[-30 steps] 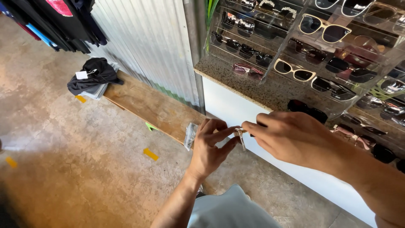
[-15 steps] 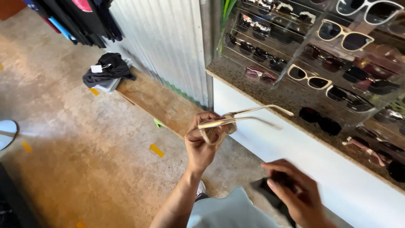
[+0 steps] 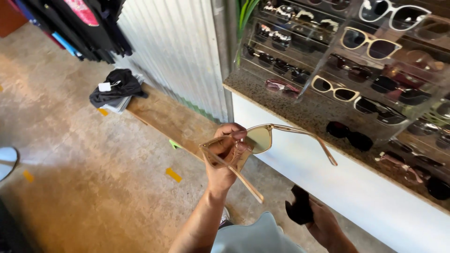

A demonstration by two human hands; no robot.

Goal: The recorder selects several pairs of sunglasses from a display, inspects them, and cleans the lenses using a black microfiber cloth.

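My left hand (image 3: 224,157) holds a pair of sunglasses (image 3: 255,140) with a clear tan frame, gripped at the bridge, with both arms unfolded and pointing right and down. Lower right, my right hand (image 3: 323,225) is closed around a small black cloth (image 3: 300,206), well below the glasses and apart from them. Behind them stands a clear tiered display rack (image 3: 356,65) filled with several pairs of sunglasses, on a speckled counter top (image 3: 300,112).
A white counter front (image 3: 351,192) runs along the right. A low wooden bench (image 3: 164,117) carries a folded black garment (image 3: 115,86) with a tag. Dark clothes (image 3: 84,23) hang at top left beside a corrugated metal wall (image 3: 178,51). Concrete floor (image 3: 70,178) lies to the left.
My right hand let go of the sunglasses, dropped to the lower right and now grips the black cloth. My left hand keeps the glasses, now with the arms unfolded.
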